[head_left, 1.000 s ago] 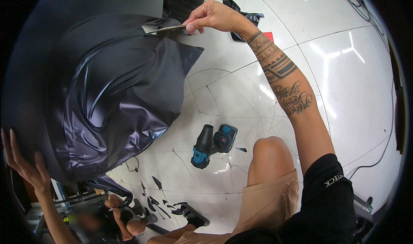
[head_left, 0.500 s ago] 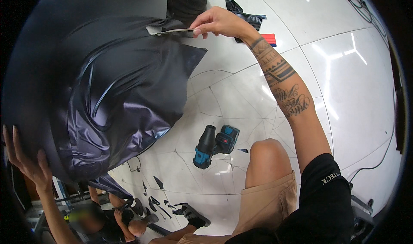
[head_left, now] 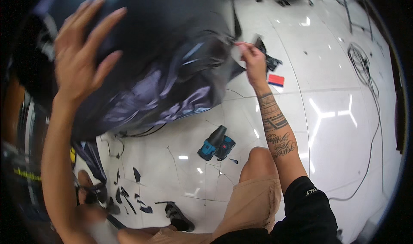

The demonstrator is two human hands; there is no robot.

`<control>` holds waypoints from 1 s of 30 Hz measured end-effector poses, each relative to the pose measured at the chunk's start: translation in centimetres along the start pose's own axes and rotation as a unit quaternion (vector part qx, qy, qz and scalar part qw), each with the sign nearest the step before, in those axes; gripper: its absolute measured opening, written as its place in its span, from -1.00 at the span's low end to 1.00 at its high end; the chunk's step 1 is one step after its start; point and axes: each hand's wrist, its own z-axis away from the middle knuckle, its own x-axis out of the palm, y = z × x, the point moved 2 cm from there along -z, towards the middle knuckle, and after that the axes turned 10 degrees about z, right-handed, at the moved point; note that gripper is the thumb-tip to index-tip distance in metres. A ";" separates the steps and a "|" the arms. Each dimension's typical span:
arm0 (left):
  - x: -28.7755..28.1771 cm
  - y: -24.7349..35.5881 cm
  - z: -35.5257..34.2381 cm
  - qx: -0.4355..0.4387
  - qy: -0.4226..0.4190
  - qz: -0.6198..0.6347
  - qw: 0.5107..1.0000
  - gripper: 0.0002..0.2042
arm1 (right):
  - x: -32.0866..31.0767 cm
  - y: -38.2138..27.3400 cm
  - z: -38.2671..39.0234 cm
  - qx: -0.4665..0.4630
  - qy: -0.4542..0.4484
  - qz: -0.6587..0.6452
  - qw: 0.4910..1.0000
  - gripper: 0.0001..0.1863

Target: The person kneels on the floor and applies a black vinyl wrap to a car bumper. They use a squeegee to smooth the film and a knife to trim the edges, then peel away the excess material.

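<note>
Clearly your left hand [head_left: 81, 50] lies open, fingers spread, on the dark film [head_left: 172, 72] covering the rounded panel, while your right hand [head_left: 251, 61] pinches its edge. Wrinkles remain low down, so smoothing looks unfinished; trimmed scraps [head_left: 129, 192] litter the floor [head_left: 335, 115].

Left hand [head_left: 84, 50] raised, fingers spread, blurred over dark glossy film [head_left: 172, 63] draped on rounded panel. Right hand [head_left: 254, 61] pinches film's edge. Blue-black heat gun [head_left: 216, 143] lies on white floor [head_left: 335, 72]; red card [head_left: 276, 80] nearby, film scraps [head_left: 133, 188] scattered.
</note>
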 end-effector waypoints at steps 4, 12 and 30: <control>-2.5 -0.1 -1.5 -0.074 -0.007 0.151 0.986 -0.43 | -0.2 2.6 -2.0 0.064 0.020 0.150 0.987 -0.61; -1.0 7.1 6.8 -0.208 0.247 0.347 0.881 -0.69 | -1.2 3.2 -2.9 0.187 -0.255 -0.004 0.949 -0.52; -1.9 9.4 9.1 -0.237 0.120 0.124 0.956 -0.53 | -1.9 -1.5 0.4 0.040 -0.141 0.214 0.966 -0.76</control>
